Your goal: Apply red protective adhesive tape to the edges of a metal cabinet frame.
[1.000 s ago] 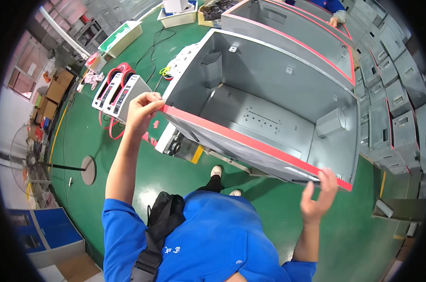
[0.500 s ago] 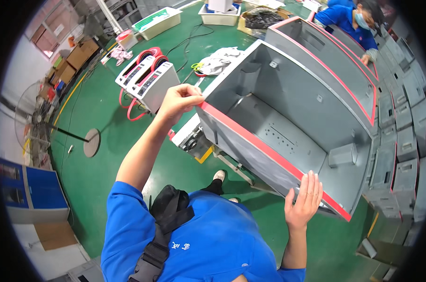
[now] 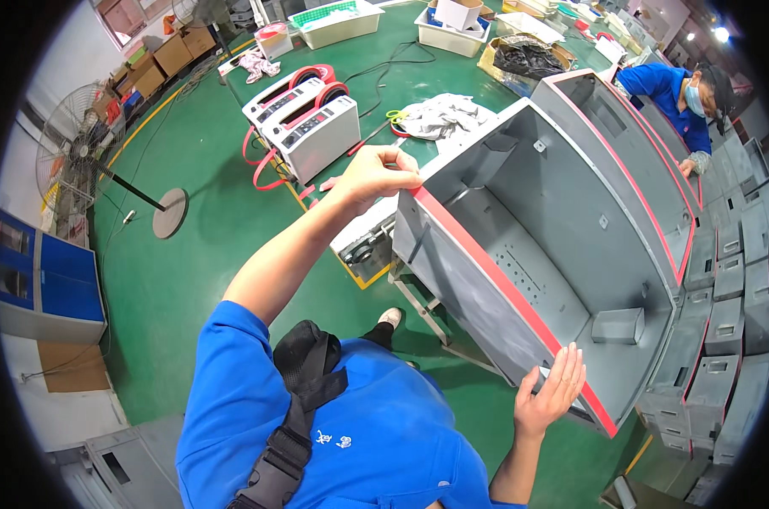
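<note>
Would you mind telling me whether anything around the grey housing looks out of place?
A crumpled grey cloth and green-handled scissors lie loose on the green floor beside the tape dispensers; nothing looks damaged.

head-worn fisheye view, looking steeply down past the wearer's chest, close over the grey metal housing, green floor beyond

Green floor with yellow lines; a standing fan left, blue cabinet by the wall, cardboard boxes beyond, grey housings stacked right
</note>
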Available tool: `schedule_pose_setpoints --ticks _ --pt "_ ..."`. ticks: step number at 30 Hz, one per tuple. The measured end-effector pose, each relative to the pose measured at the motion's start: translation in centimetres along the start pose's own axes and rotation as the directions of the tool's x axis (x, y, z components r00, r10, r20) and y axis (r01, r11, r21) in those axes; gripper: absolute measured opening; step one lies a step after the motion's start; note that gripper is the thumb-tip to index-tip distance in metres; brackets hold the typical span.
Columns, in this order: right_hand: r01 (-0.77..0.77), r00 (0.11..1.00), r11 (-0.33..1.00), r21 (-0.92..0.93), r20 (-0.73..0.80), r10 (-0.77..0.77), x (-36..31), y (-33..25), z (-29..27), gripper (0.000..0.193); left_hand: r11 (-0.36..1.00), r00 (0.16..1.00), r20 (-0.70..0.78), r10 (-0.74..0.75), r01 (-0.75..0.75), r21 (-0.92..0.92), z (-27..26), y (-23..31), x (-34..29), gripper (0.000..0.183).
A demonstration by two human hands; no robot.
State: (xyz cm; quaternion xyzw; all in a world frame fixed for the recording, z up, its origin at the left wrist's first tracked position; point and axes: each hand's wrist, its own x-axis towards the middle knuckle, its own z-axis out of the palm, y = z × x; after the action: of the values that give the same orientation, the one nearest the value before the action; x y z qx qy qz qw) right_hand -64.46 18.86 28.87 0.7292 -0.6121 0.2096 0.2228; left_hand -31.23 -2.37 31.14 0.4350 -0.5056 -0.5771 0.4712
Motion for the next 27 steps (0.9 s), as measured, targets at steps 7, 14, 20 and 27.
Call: schedule_pose_setpoints --ticks 7,14,20,27 --pt "0.000 1.000 1.000 -0.005 0.005 0.000 0.14 -0.09 -0.04 0.040 1.000 1.000 -0.005 -0.016 0.016 0.017 0.35 0.52 -0.19 0.014" --pt "-0.002 1.000 1.000 -0.007 0.007 0.002 0.11 -0.16 -0.05 0.039 0.999 1.000 0.017 0.011 -0.012 0.033 -0.09 -0.04 0.03 0.013" --pt "0.002 1.000 1.000 -0.010 -0.003 -0.002 0.02 -0.06 0.07 0.038 0.999 1.000 0.011 0.023 -0.024 0.027 0.08 -0.07 0.01 0.012" --pt "0.006 1.000 1.000 -0.008 -0.013 -0.006 0.02 0.12 0.13 0.038 0.998 1.000 0.008 0.025 -0.025 0.059 0.35 0.04 -0.05 0.013"
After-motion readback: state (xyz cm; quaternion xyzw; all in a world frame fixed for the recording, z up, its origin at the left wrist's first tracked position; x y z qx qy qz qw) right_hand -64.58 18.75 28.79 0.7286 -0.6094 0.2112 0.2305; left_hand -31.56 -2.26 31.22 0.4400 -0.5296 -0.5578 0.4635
